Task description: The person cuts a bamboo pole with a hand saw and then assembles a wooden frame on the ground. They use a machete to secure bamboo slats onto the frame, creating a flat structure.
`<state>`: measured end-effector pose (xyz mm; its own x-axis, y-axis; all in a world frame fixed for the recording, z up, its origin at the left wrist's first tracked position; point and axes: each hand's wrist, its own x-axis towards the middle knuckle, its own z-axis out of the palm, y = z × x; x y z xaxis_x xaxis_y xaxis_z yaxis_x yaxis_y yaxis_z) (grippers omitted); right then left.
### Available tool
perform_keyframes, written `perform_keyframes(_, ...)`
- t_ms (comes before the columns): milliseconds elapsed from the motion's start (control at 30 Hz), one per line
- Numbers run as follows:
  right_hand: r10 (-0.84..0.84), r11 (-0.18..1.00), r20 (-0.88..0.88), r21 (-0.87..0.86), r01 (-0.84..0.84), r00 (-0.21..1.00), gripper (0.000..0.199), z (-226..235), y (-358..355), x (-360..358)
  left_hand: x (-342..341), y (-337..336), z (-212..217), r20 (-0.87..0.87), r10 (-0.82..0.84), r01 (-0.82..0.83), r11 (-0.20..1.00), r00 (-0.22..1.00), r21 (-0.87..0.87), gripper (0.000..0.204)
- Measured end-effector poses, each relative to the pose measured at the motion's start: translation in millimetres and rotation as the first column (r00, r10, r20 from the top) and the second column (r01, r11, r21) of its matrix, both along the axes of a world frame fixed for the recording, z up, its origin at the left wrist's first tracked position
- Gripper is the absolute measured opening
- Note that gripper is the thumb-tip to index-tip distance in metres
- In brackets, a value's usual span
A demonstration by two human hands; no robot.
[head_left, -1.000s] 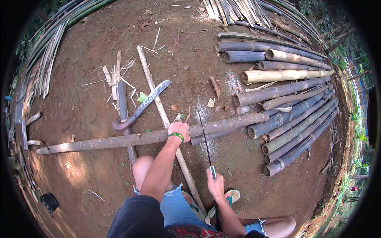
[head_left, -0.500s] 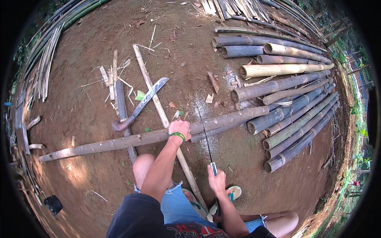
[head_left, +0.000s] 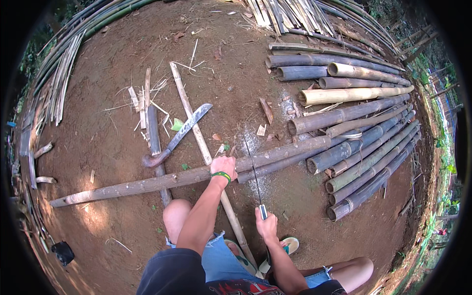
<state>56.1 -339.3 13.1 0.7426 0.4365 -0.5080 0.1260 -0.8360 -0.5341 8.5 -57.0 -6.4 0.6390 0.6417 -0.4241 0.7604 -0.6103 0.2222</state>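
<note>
My left hand (head_left: 224, 166), with a green band on the wrist, presses down on a long grey-brown bamboo pole (head_left: 147, 183) that lies across the dirt. My right hand (head_left: 266, 227) grips the handle of a thin-bladed hand saw (head_left: 253, 169). Its blade crosses the pole just right of my left hand, with pale sawdust on the ground around the cut. A thinner tan bamboo stick (head_left: 194, 125) passes under the pole and runs back toward my knees.
A machete (head_left: 178, 136) with a curved wooden handle lies on the dirt left of the stick, beside split bamboo slivers (head_left: 142, 101). Stacked bamboo poles (head_left: 354, 123) fill the right side. More split bamboo (head_left: 59, 83) lines the left edge. A dark object (head_left: 63, 252) sits lower left.
The saw has been pulled back toward me, and my right hand sits a little lower. My left hand stays on the pole. The view has shifted slightly.
</note>
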Motion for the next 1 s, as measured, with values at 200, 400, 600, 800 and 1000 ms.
perform_keyframes(200,0.065,0.998,-0.112,0.014,-0.064,0.992,0.063,24,48,42,-8,-1,-17,0.083,0.097,-0.105,0.988,0.992,0.111,0.023)
perform_keyframes(400,-0.100,0.958,-0.280,0.231,0.169,0.955,0.046,-10,-13,23,0,16,-4,0.055,0.079,-0.084,0.991,0.995,0.104,0.026)
perform_keyframes(600,-0.264,0.908,0.233,0.386,0.160,0.936,0.035,-15,-24,19,-5,-1,-15,0.105,0.142,-0.154,0.981,0.984,0.117,0.025)
perform_keyframes(800,-0.317,0.928,0.375,0.314,0.202,0.871,0.039,-30,-13,70,-10,-33,-38,0.313,0.091,-0.203,0.916,0.945,0.347,0.036)
perform_keyframes(1000,-0.211,0.967,0.600,0.243,0.075,0.772,0.049,-26,-7,75,-18,-40,-29,0.250,0.116,-0.196,0.926,0.961,0.323,0.036)
